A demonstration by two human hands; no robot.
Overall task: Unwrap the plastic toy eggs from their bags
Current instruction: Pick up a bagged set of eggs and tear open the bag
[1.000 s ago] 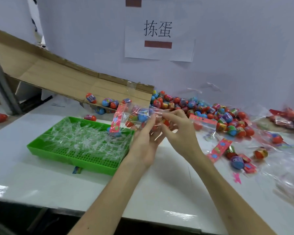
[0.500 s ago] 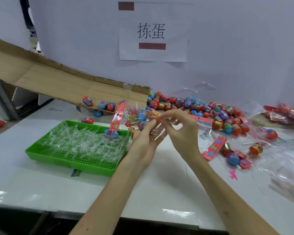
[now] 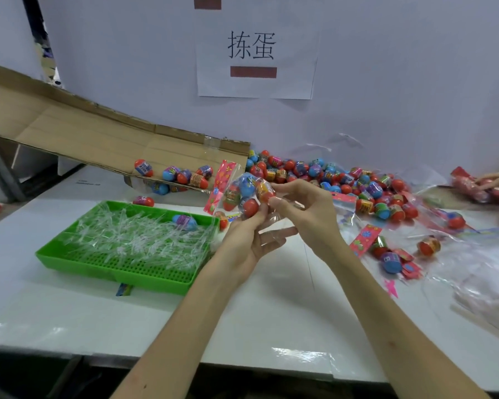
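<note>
One clear plastic bag holding four toy eggs that can be counted – one blue, three red or orange – is held up just past the right end of the single green tray. The left hand cups it from below, fingers curled round the lower eggs, while the right hand pinches the bag's plastic between thumb and forefinger. One loose egg lies in the tray on a heap of clear wrappers – behind and right of the tray, a pile of eggs too many to count.
</note>
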